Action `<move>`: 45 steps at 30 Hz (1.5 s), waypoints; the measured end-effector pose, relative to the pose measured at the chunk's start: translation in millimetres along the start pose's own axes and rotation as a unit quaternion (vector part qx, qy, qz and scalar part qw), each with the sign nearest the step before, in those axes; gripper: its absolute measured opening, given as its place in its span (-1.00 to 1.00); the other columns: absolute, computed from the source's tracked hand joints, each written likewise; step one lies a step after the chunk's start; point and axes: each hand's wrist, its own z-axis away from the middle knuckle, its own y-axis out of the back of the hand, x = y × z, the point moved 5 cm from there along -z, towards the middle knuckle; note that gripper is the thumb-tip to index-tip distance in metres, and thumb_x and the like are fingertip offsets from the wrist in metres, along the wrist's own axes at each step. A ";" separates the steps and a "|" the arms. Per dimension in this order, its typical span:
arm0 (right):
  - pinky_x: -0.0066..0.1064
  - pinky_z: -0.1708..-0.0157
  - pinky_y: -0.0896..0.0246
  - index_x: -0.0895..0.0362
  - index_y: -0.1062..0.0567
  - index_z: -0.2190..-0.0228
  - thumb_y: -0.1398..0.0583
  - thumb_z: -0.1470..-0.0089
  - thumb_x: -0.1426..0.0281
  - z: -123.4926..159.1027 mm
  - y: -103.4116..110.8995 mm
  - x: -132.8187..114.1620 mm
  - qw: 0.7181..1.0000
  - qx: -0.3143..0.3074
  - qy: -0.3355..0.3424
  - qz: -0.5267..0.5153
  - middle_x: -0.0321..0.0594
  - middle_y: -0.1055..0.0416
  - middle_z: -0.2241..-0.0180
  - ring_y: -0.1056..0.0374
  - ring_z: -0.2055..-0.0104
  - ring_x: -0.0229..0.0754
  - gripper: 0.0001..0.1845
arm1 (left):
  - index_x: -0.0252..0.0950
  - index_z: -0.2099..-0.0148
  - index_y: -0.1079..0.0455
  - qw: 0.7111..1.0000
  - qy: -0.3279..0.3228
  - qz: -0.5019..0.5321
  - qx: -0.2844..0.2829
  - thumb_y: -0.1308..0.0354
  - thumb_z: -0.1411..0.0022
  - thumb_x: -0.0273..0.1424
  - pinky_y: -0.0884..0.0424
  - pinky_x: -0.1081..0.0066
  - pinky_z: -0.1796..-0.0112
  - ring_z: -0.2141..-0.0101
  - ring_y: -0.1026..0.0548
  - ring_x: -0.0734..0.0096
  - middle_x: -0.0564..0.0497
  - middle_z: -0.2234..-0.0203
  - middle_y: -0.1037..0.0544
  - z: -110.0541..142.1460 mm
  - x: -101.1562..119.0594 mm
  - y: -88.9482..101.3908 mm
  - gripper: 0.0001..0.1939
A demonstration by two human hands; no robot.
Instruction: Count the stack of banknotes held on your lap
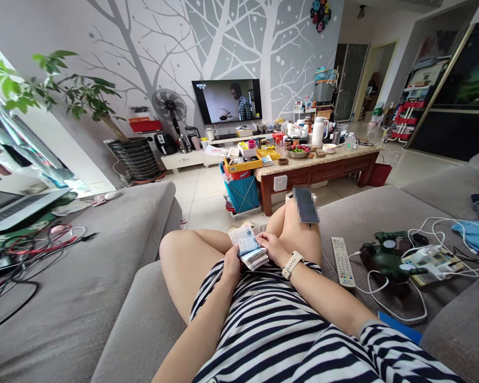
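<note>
Over my lap I hold a thick stack of printed paper slips [256, 258], their edges fanned toward me. My left hand [231, 265] is closed around the left side of the stack. At its upper right, my right hand [272, 248] pinches the slips with thumb and fingers; a pale watch is on that wrist. A white, pink and blue printed slip [241, 239] stands up behind the stack, between both hands. Its print is too small to read. A dark, pixelated, phone-like object [306, 205] rests on my right leg, beyond the right hand.
On the sofa to my right lie a remote control [342, 261], a dark green figure [385, 260] and a power strip [433, 264] with white cables. Tangled cables [27, 255] and a laptop [19, 205] are at left. Ahead stands a laden coffee table [315, 173] beside a blue bin [242, 194].
</note>
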 end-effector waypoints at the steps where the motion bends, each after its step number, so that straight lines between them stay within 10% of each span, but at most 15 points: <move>1: -0.39 0.37 -0.07 0.16 -0.42 0.45 -0.22 0.04 0.09 -0.3 0.1 0.2 1.000 0.000 -0.001 -0.001 -0.30 -0.27 0.54 -0.18 0.38 -0.20 -0.64 | -0.39 0.31 -0.52 1.000 -0.005 -0.008 -0.004 -0.14 -0.06 -0.28 -0.43 0.35 0.29 0.33 -0.50 0.23 -0.11 0.38 -0.59 -0.4 -0.1 0.4 -0.73; 45: -0.46 0.54 0.02 0.12 -0.31 0.53 -0.33 0.18 0.14 -3.7 -0.3 10.7 0.994 0.004 0.022 -0.105 -0.39 -0.26 0.63 -0.11 0.58 -0.33 -0.62 | -0.45 0.29 -0.47 0.989 0.073 0.119 0.040 -0.22 0.09 -0.45 -0.44 0.37 0.41 0.47 -0.51 0.31 -0.07 0.49 -0.55 11.6 6.2 -9.4 -0.75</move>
